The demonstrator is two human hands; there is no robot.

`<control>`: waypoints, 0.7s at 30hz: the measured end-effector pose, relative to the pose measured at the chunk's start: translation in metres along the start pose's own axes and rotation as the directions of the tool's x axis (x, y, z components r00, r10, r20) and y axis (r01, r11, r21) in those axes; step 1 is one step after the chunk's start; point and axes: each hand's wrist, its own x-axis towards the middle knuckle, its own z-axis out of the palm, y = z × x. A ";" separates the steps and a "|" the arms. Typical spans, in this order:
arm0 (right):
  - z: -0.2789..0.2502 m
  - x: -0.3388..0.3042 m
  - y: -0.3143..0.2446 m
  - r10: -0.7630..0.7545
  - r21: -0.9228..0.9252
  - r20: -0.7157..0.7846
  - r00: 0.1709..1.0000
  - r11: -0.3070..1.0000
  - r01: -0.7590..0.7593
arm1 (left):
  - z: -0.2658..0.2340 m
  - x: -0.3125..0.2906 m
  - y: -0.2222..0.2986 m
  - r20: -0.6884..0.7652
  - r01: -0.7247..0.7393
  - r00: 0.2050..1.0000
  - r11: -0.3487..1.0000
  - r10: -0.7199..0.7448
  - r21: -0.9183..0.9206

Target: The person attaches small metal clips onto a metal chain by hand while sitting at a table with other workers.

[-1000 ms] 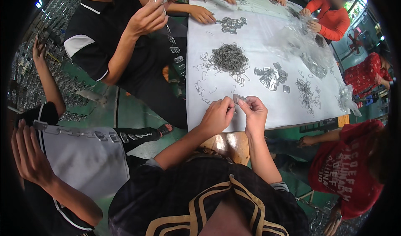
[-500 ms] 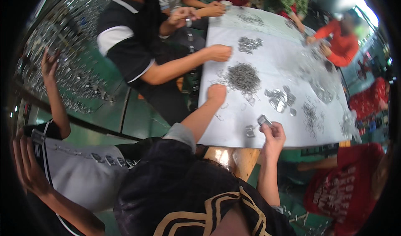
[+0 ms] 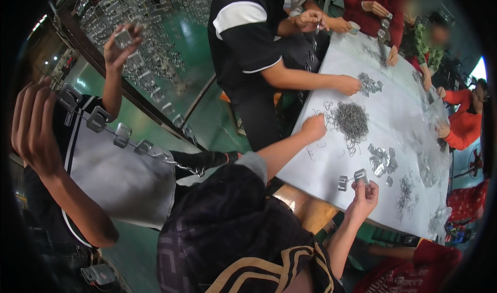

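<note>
I have the right hand's (image 3: 366, 193) grip clamped on a silver plate (image 3: 361, 176) over the near side of the bench (image 3: 316, 169), a second plate (image 3: 342, 183) just left of it. The left hand (image 3: 315, 128) is beside the hook pile's (image 3: 352, 122) left edge; its fingertips are hidden from me, so I can't tell whether that grip is apart or together. Loose plates (image 3: 382, 161) lie farther right.

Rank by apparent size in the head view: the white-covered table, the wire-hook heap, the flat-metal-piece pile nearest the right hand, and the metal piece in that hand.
1. White-covered table
2. Wire-hook heap
3. Flat-metal-piece pile nearest the right hand
4. Held metal piece
</note>
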 end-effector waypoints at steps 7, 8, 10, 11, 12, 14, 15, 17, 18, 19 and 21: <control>0.011 0.001 0.006 -0.023 -0.031 0.069 0.997 0.999 0.025 | -0.056 -0.049 0.036 0.257 0.026 0.955 0.819 0.150 -0.573; 0.012 0.001 0.006 -0.022 -0.027 0.075 0.997 0.999 0.024 | -0.065 -0.057 0.043 0.264 0.024 0.948 0.783 0.180 -0.622; 0.016 0.000 0.007 -0.024 -0.022 0.077 0.997 0.999 0.026 | -0.076 -0.070 0.052 0.277 0.028 0.928 0.697 0.248 -0.716; 0.017 -0.001 0.007 -0.025 -0.020 0.077 0.997 0.999 0.027 | -0.077 -0.074 0.053 0.278 -0.014 0.914 0.709 0.294 -0.706; 0.018 -0.002 0.007 -0.027 -0.018 0.076 0.997 0.999 0.028 | -0.080 -0.076 0.055 0.297 -0.006 0.908 0.717 0.296 -0.697; 0.019 -0.002 0.008 -0.023 -0.021 0.078 0.997 0.999 0.024 | -0.089 -0.082 0.062 0.336 0.009 0.892 0.733 0.301 -0.680; 0.019 -0.002 0.009 -0.021 -0.024 0.077 0.997 0.999 0.023 | -0.093 -0.086 0.065 0.340 0.032 0.890 0.702 0.303 -0.711; 0.023 -0.004 0.005 -0.024 -0.039 0.080 0.996 0.999 0.027 | -0.100 -0.094 0.071 0.346 0.078 0.886 0.637 0.308 -0.767; 0.024 -0.005 0.004 -0.026 -0.046 0.082 0.996 0.999 0.029 | -0.102 -0.097 0.074 0.340 0.092 0.886 0.596 0.317 -0.798; 0.024 -0.005 0.005 -0.033 -0.052 0.081 0.996 0.998 0.038 | -0.104 -0.101 0.077 0.334 0.107 0.884 0.554 0.327 -0.826; 0.022 -0.005 0.004 -0.048 -0.069 0.075 0.996 0.996 0.053 | -0.101 -0.104 0.077 0.294 0.082 0.876 0.483 0.383 -0.872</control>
